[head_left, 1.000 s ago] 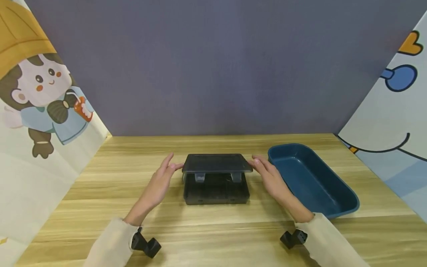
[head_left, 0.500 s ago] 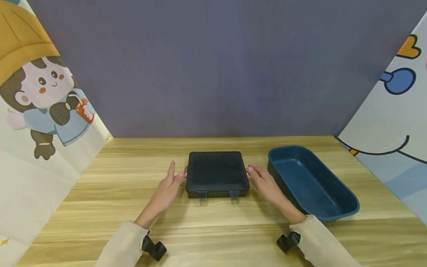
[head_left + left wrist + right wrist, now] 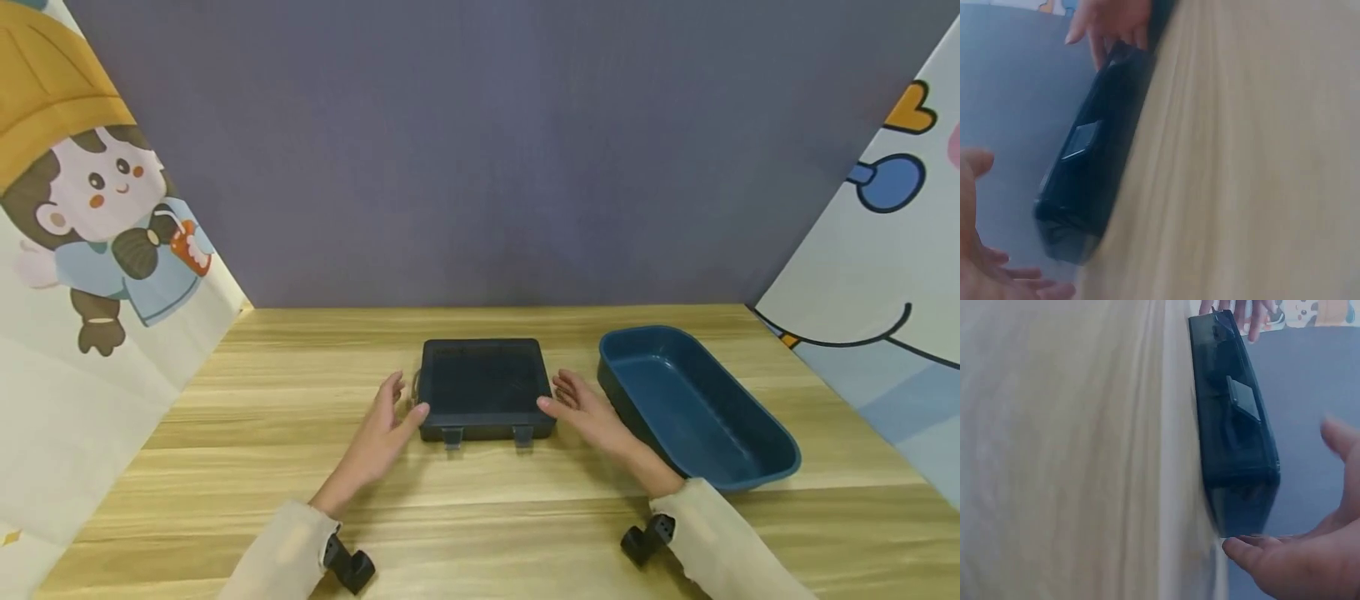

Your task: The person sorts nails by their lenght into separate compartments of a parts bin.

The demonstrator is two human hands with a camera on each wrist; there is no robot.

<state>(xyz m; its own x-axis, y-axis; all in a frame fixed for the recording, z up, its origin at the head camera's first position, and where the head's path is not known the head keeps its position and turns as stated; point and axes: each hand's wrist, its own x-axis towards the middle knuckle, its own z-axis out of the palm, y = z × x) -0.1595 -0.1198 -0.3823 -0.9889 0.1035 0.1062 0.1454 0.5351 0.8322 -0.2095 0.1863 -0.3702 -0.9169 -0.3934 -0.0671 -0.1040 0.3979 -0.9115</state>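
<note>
A dark, see-through plastic case [image 3: 483, 379] lies flat on the table with its lid down. Two latches [image 3: 522, 435] stick out from its front side, flaps angled away from the wall, as the latch flap [image 3: 1244, 400] in the right wrist view also shows. My left hand [image 3: 381, 440] is at the case's left side, thumb stretched to the front left corner and fingers spread beside it. At the opposite side my right hand [image 3: 596, 421] mirrors it, thumb at the lid's right edge, fingers loosely bent. Both wrist views show the thumbs raised apart from the lid.
A deep blue oblong tray [image 3: 701, 408] stands on the wooden table [image 3: 480, 525], close beyond my right hand. A grey panel [image 3: 480, 158] rises behind the table, and cartoon-printed walls [image 3: 112, 217] flank both sides.
The lid has swung down from half raised to lying on the case. Both hands then moved slightly, their thumbs coming inward to the case's near corners. The blue tray has stayed put.
</note>
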